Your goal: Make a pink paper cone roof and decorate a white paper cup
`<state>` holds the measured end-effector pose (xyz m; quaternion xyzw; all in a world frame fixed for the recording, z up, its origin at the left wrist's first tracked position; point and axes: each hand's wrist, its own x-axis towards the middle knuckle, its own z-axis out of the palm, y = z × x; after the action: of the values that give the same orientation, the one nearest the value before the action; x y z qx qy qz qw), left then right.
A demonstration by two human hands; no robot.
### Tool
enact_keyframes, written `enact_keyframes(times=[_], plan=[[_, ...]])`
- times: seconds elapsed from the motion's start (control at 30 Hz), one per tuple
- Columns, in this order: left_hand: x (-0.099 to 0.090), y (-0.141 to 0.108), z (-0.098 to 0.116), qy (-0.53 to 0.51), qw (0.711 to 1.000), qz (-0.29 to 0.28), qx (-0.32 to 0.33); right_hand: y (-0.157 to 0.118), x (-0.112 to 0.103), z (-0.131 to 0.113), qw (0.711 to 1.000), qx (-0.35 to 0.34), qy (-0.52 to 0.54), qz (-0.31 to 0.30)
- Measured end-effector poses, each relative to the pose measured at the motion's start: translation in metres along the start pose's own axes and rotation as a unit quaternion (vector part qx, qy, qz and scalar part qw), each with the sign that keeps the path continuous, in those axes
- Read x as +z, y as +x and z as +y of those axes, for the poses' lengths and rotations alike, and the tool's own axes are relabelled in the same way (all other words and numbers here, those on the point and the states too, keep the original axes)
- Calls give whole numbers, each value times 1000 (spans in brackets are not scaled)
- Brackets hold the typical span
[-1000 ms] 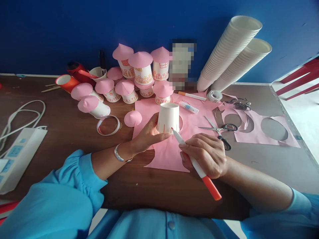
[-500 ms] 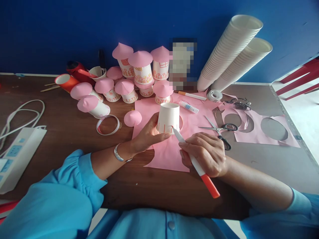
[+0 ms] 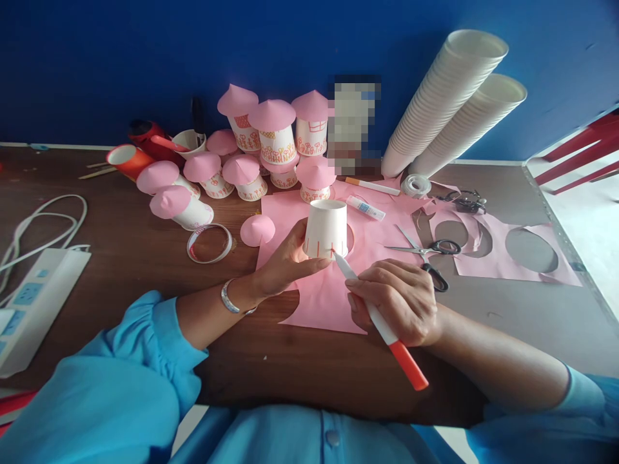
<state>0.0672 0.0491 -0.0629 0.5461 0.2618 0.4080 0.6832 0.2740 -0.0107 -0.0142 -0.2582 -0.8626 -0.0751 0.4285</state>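
Observation:
A white paper cup [image 3: 325, 222] is held upside down in my left hand [image 3: 287, 261], thumb along its lower rim and the other fingers behind it. Short red-orange strokes run up from that rim. My right hand [image 3: 399, 299] is closed around a marker [image 3: 382, 322] with a white barrel and red-orange end. The marker's tip touches the cup's lower side, just above my left thumb. Below the cup lies pink paper [image 3: 329, 306] with curved cut edges. A small pink paper cone [image 3: 258, 230] rests to the left of the cup.
Decorated cups with pink cone roofs [image 3: 271, 116] stand at the back. Scissors [image 3: 425, 247], a glue stick [image 3: 366, 207], another marker [image 3: 372, 187] and clear tape [image 3: 416, 186] lie to the right. Stacked cups [image 3: 445, 96] lean on the wall. A tape ring [image 3: 209, 243] and power strip [image 3: 43, 303] lie left.
The marker tip has shifted slightly down and left along the cup, lengthening a red-orange stroke near the rim. My left hand keeps its hold on the cup.

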Motion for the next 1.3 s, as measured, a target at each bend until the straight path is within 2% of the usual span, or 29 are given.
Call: enact_keyframes(times=[0.27,0.6,0.77,0.97,1.3], plan=[[-1,-2,1,-19,1000,-12,-7,1,-3,3,998,-4,37,51],[-2,-2,3,-22,999,-15,-18,-6,1,6,999,4,3,47],[-2,-1,2,-53,998,-17,-35,-10,3,11,996,61,-24,59],[0,-1,4,-17,1000,-2,-12,-6,3,7,999,13,33,14],[2,-1,4,17,1000,21,-6,-4,2,1,999,0,30,-20]])
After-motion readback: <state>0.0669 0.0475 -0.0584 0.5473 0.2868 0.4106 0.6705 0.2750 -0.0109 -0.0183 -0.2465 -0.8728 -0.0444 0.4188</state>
